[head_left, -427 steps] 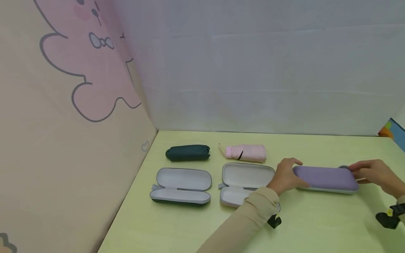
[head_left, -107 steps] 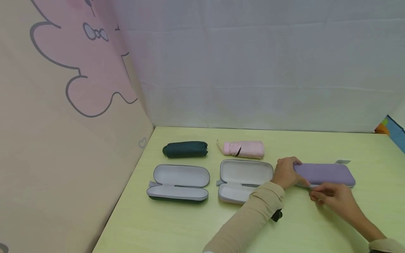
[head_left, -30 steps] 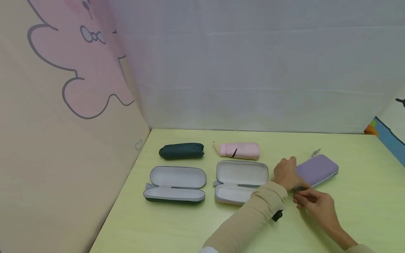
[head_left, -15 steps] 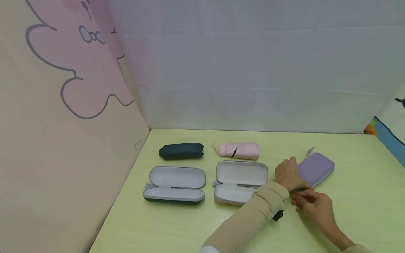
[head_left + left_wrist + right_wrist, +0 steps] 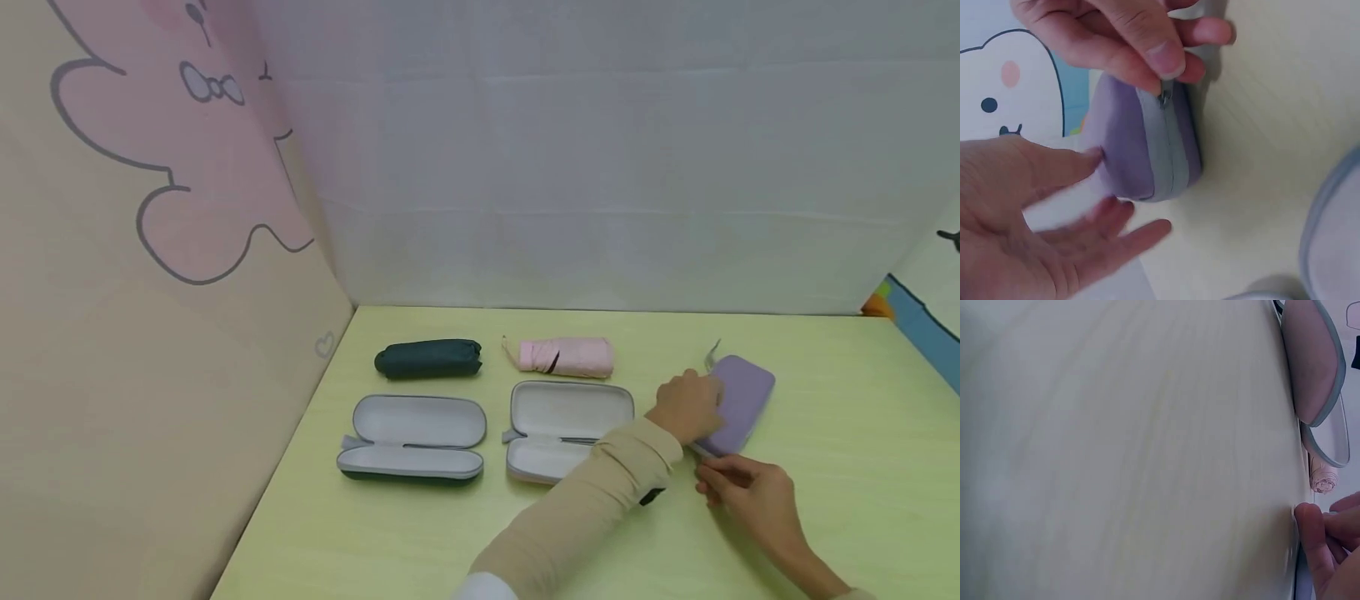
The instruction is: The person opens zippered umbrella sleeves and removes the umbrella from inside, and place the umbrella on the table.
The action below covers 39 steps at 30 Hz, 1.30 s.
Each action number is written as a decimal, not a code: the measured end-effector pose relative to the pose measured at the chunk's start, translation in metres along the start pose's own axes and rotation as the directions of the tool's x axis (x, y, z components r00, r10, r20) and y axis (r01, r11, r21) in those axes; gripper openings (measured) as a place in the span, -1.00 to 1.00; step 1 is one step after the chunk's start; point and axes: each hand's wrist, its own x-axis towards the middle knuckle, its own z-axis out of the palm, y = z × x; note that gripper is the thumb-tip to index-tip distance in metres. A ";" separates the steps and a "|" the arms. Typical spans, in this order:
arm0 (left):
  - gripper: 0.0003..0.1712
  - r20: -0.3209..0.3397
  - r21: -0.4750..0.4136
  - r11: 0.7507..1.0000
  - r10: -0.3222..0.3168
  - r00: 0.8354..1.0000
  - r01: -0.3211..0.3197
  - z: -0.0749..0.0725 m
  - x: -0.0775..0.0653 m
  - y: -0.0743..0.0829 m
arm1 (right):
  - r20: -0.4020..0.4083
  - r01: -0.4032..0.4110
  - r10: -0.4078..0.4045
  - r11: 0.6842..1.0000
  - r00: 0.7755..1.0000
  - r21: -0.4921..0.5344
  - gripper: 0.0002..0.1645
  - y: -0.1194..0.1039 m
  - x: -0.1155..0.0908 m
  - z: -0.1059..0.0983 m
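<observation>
A purple zip case (image 5: 738,404) with a grey zip band lies closed-looking at the right of the table, turned at a slant. My right hand (image 5: 753,492) is at its near end; in the left wrist view its thumb and finger pinch the zip pull (image 5: 1165,97). My left hand (image 5: 686,406) is at the case's left side. The left wrist view shows this hand (image 5: 1041,225) with fingers spread, thumb tip against the purple side (image 5: 1122,137) and other fingers extended by the end. In the right wrist view, bent fingers of the right hand (image 5: 1335,544) show at the edge.
Two opened cases, one dark green outside (image 5: 408,462) and one pink (image 5: 555,458), lie left of the hands. Behind them are a dark green folded umbrella (image 5: 429,358) and a pink one (image 5: 567,357). A cloth wall (image 5: 600,167) closes off the back.
The right hand has gone from the case's right end along its near side to the left. The case has swung from sideways to steeply slanted. The left hand's fingers have now loosened.
</observation>
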 end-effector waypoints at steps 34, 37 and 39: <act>-0.62 0.212 0.158 0.920 0.324 0.922 -0.359 0.009 0.000 -0.004 | 0.053 0.001 -0.002 1.000 0.999 0.013 -0.87 0.000 -0.001 -0.008; -0.61 0.218 0.168 0.918 0.322 0.921 -0.360 0.007 -0.002 -0.003 | 0.046 0.014 -0.014 1.000 0.999 0.001 -0.88 0.001 -0.001 -0.009; -0.61 0.223 0.177 0.911 0.331 0.917 -0.372 0.006 -0.003 -0.003 | 0.044 0.024 -0.023 1.000 0.999 -0.012 -0.89 0.001 -0.001 -0.010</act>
